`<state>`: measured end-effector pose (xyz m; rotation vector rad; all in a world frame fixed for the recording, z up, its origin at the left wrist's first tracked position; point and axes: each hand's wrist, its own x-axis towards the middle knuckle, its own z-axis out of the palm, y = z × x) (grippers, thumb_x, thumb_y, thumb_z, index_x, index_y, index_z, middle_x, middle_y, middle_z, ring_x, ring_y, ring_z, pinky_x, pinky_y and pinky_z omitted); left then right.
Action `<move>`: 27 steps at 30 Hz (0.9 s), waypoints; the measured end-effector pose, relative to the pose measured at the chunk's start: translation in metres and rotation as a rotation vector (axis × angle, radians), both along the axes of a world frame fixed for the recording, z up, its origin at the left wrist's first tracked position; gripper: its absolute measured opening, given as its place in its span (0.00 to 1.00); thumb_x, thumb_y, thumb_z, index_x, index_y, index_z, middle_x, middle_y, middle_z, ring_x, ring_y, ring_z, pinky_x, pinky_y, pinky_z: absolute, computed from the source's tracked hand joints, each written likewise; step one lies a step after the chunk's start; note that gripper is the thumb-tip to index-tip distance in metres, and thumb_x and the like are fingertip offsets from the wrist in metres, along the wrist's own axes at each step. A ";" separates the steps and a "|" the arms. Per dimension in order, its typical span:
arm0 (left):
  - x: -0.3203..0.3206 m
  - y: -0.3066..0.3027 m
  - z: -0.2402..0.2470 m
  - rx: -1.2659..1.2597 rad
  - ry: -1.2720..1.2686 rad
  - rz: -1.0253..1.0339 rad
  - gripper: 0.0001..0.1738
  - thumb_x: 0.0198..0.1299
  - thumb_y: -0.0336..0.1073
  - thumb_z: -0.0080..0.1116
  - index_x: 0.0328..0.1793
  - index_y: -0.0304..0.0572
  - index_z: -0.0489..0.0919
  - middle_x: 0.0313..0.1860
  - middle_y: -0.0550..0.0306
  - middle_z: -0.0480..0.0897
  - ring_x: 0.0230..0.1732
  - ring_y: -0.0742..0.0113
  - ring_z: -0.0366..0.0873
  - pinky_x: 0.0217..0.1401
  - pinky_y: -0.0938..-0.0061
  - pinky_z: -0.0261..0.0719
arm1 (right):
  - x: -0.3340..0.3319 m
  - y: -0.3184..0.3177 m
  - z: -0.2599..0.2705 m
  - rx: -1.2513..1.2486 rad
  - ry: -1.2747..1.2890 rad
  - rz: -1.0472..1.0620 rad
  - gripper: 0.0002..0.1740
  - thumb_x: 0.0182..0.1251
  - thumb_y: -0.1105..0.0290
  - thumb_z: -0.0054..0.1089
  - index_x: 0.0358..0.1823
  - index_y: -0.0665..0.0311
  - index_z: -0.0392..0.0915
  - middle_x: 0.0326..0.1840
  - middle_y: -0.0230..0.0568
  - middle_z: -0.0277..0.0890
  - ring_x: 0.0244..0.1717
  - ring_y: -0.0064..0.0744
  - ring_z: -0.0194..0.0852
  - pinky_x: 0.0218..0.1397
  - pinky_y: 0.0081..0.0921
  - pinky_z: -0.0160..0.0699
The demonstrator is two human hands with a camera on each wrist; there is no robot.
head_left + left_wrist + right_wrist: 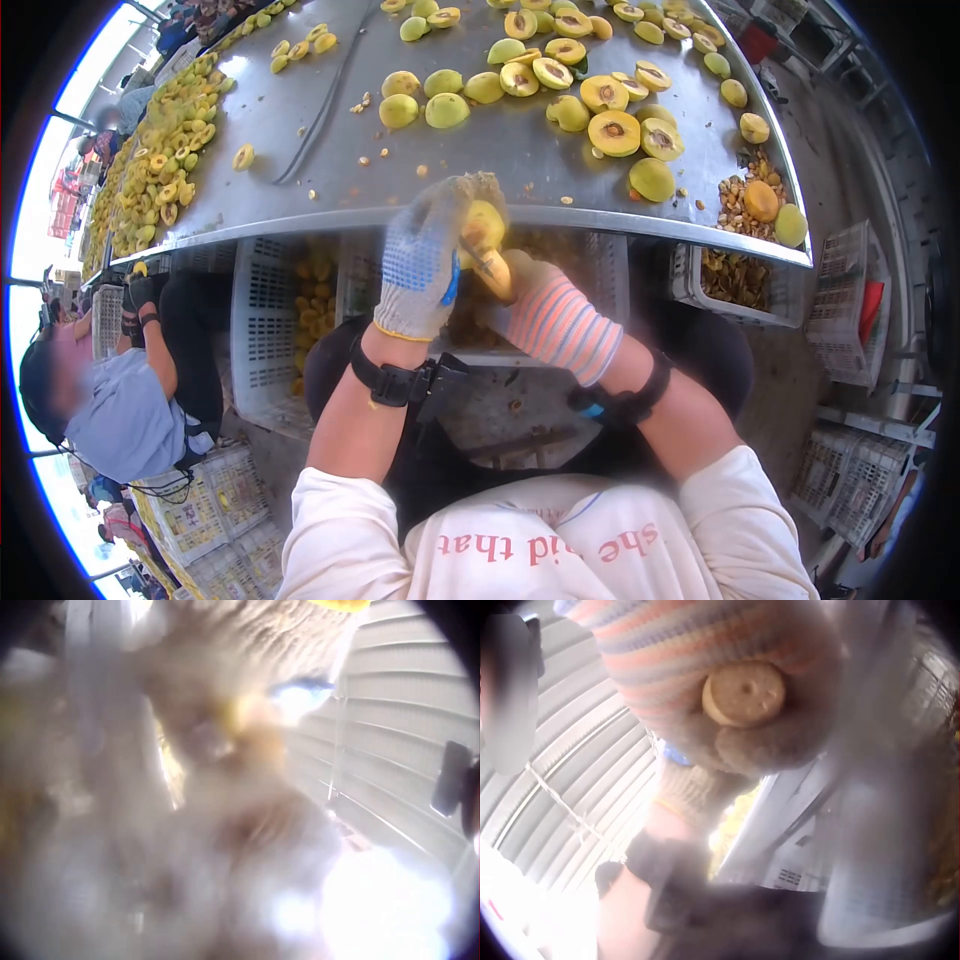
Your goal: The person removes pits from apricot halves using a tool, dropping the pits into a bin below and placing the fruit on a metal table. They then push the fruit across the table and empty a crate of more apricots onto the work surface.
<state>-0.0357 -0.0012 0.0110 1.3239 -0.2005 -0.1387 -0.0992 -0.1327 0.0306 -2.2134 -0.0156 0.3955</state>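
Note:
In the head view, my left hand [425, 255], in a white and blue work glove, grips a yellow-green peach [484, 226] just in front of the table's near edge. My right hand [550, 310], in a striped glove, holds a small knife by its wooden handle [496, 275], the blade end at the peach. The right wrist view shows the round butt of the knife handle [746, 694] sticking out of the curled fingers of the striped glove. The left wrist view is mostly blurred. Cut peach halves [614, 133] and whole peaches [447, 110] lie on the metal table [330, 180].
A large heap of peach pieces [165, 170] covers the table's left side. Stones and scraps [738, 205] gather in the right corner. Below the edge stand a white crate [255, 330] with fruit and another crate [690, 285] of scraps. Another person [125, 410] sits at the left.

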 end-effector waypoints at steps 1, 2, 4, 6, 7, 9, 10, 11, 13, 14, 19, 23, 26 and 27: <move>0.000 -0.001 0.002 0.058 0.021 0.026 0.15 0.70 0.38 0.59 0.52 0.30 0.82 0.40 0.56 0.85 0.40 0.72 0.80 0.40 0.77 0.79 | -0.001 0.003 -0.010 0.081 -0.047 -0.003 0.23 0.59 0.65 0.65 0.54 0.68 0.76 0.42 0.49 0.82 0.46 0.48 0.82 0.50 0.34 0.81; 0.001 -0.002 0.005 0.114 0.042 0.051 0.15 0.70 0.38 0.60 0.51 0.30 0.83 0.38 0.57 0.85 0.38 0.72 0.79 0.39 0.78 0.78 | -0.002 0.005 -0.028 0.161 -0.094 -0.007 0.22 0.59 0.65 0.65 0.53 0.68 0.75 0.39 0.48 0.82 0.41 0.46 0.83 0.45 0.34 0.82; 0.000 -0.003 0.008 0.121 -0.039 0.015 0.16 0.69 0.38 0.60 0.50 0.29 0.83 0.35 0.58 0.84 0.36 0.74 0.78 0.37 0.79 0.76 | -0.002 0.002 -0.023 0.369 0.061 -0.033 0.21 0.58 0.66 0.65 0.50 0.68 0.75 0.32 0.45 0.80 0.31 0.41 0.82 0.33 0.32 0.81; 0.001 -0.003 0.007 0.114 -0.050 0.018 0.16 0.69 0.39 0.61 0.49 0.29 0.83 0.33 0.58 0.84 0.33 0.75 0.77 0.36 0.80 0.75 | 0.001 -0.009 0.012 0.618 0.467 -0.069 0.19 0.58 0.67 0.66 0.47 0.68 0.73 0.25 0.40 0.76 0.20 0.34 0.78 0.20 0.30 0.77; 0.001 -0.004 0.005 0.103 -0.020 0.035 0.16 0.69 0.39 0.61 0.49 0.29 0.83 0.33 0.58 0.84 0.32 0.75 0.77 0.35 0.80 0.75 | 0.000 -0.008 0.014 0.644 0.467 -0.076 0.18 0.58 0.68 0.66 0.46 0.67 0.73 0.24 0.39 0.75 0.17 0.31 0.75 0.17 0.28 0.73; 0.004 -0.004 0.001 0.092 -0.012 0.061 0.16 0.68 0.38 0.61 0.49 0.29 0.83 0.33 0.57 0.85 0.31 0.75 0.76 0.35 0.81 0.75 | -0.001 -0.006 0.015 0.696 0.463 -0.091 0.17 0.57 0.69 0.66 0.44 0.66 0.72 0.22 0.36 0.72 0.11 0.25 0.69 0.11 0.25 0.66; 0.004 -0.004 -0.003 0.093 -0.028 0.070 0.15 0.68 0.37 0.61 0.49 0.29 0.83 0.33 0.56 0.85 0.31 0.75 0.77 0.34 0.81 0.75 | -0.001 -0.006 0.013 0.709 0.471 -0.094 0.17 0.57 0.69 0.66 0.44 0.66 0.72 0.22 0.36 0.73 0.12 0.25 0.70 0.11 0.25 0.67; 0.004 -0.004 -0.006 0.094 -0.041 0.078 0.15 0.67 0.37 0.61 0.49 0.29 0.83 0.33 0.56 0.85 0.31 0.75 0.77 0.34 0.81 0.76 | -0.002 -0.007 0.010 0.722 0.481 -0.098 0.17 0.57 0.69 0.67 0.44 0.66 0.72 0.22 0.37 0.73 0.12 0.26 0.70 0.12 0.25 0.67; 0.007 0.000 0.010 0.091 0.045 -0.079 0.14 0.67 0.36 0.61 0.49 0.29 0.83 0.34 0.55 0.85 0.30 0.74 0.78 0.34 0.81 0.77 | -0.005 -0.009 0.008 0.800 0.509 -0.098 0.16 0.57 0.68 0.67 0.44 0.66 0.72 0.22 0.36 0.73 0.12 0.26 0.70 0.12 0.25 0.67; 0.009 0.002 0.017 0.089 0.085 -0.157 0.14 0.66 0.36 0.61 0.49 0.29 0.83 0.34 0.54 0.86 0.30 0.73 0.78 0.34 0.80 0.78 | -0.007 -0.010 0.008 0.864 0.528 -0.090 0.16 0.58 0.68 0.67 0.44 0.65 0.72 0.21 0.36 0.73 0.12 0.25 0.69 0.12 0.24 0.67; 0.001 -0.001 0.014 -0.028 0.151 -0.129 0.13 0.66 0.35 0.62 0.47 0.29 0.84 0.35 0.53 0.86 0.31 0.73 0.80 0.32 0.80 0.78 | -0.010 -0.007 0.009 0.859 0.521 -0.093 0.16 0.58 0.67 0.68 0.42 0.64 0.72 0.20 0.33 0.70 0.11 0.24 0.66 0.12 0.23 0.65; 0.001 0.002 0.002 -0.108 0.203 -0.090 0.13 0.67 0.34 0.60 0.48 0.30 0.83 0.37 0.47 0.87 0.34 0.64 0.85 0.39 0.75 0.85 | -0.009 -0.003 0.016 0.813 0.501 -0.090 0.15 0.57 0.68 0.68 0.41 0.63 0.72 0.20 0.33 0.69 0.11 0.23 0.65 0.12 0.24 0.64; 0.013 0.007 0.013 0.238 0.053 -0.241 0.13 0.67 0.34 0.60 0.49 0.31 0.83 0.38 0.47 0.87 0.32 0.64 0.86 0.36 0.75 0.86 | -0.008 -0.003 0.008 0.826 0.536 -0.115 0.16 0.57 0.68 0.69 0.41 0.63 0.72 0.20 0.33 0.69 0.12 0.23 0.65 0.13 0.24 0.63; 0.012 0.006 0.014 0.255 0.054 -0.249 0.12 0.67 0.34 0.60 0.48 0.31 0.83 0.38 0.47 0.87 0.32 0.64 0.86 0.35 0.75 0.86 | -0.009 -0.003 0.005 0.824 0.552 -0.133 0.16 0.57 0.68 0.69 0.41 0.63 0.72 0.21 0.33 0.69 0.12 0.23 0.65 0.13 0.24 0.63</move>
